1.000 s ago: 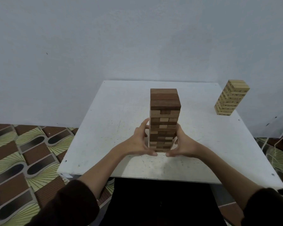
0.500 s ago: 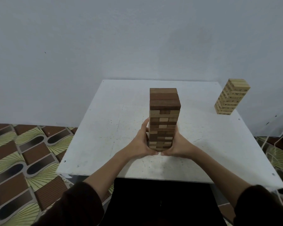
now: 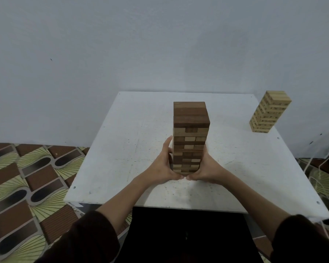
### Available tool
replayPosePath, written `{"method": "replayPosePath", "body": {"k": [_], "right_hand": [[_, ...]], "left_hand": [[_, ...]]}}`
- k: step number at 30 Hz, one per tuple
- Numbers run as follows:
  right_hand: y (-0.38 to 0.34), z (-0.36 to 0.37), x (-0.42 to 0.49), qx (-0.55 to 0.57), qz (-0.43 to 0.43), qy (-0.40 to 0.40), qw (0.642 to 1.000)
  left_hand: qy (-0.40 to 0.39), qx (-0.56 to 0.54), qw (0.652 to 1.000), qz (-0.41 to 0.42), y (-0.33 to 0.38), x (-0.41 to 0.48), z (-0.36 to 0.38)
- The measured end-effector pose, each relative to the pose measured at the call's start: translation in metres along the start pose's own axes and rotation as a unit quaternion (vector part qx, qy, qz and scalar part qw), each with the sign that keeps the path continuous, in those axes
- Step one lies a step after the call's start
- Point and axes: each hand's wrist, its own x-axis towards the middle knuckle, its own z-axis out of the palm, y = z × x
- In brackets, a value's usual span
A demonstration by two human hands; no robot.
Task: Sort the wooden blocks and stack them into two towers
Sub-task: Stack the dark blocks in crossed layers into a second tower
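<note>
Fingers straight, I press my left hand and right hand flat against both sides of the brown tower, low down, centre frame on the white table. 1 pale tower stands upper right, well apart.

Both forearms reach forward from dark sleeves and angle inward. The left hand lies flat against the left side of the dark block tower, fingers straight and pointing away. The right hand mirrors it on the right side. The thumb tips nearly meet at the near base.
</note>
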Motion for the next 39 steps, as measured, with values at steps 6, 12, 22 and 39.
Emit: {"method": "replayPosePath", "body": {"k": [6, 12, 22, 39], "right_hand": [[0.001, 0.001, 0.001, -0.003, 0.001, 0.009, 1.000], [0.004, 0.002, 0.002, -0.005, 0.007, 0.019, 1.000], [0.009, 0.000, 0.013, -0.007, -0.011, 0.020, 1.000], [0.019, -0.015, 0.105, 0.019, -0.012, 0.023, 0.999]], "left_hand": [[-0.001, -0.010, 1.000, 0.001, -0.001, 0.000, 0.000], [-0.002, -0.003, 1.000, -0.001, 0.000, 0.001, 0.000], [-0.006, -0.030, 1.000, 0.000, -0.003, 0.008, -0.007], [-0.014, -0.042, 0.999, 0.027, -0.017, 0.083, -0.062]]}}
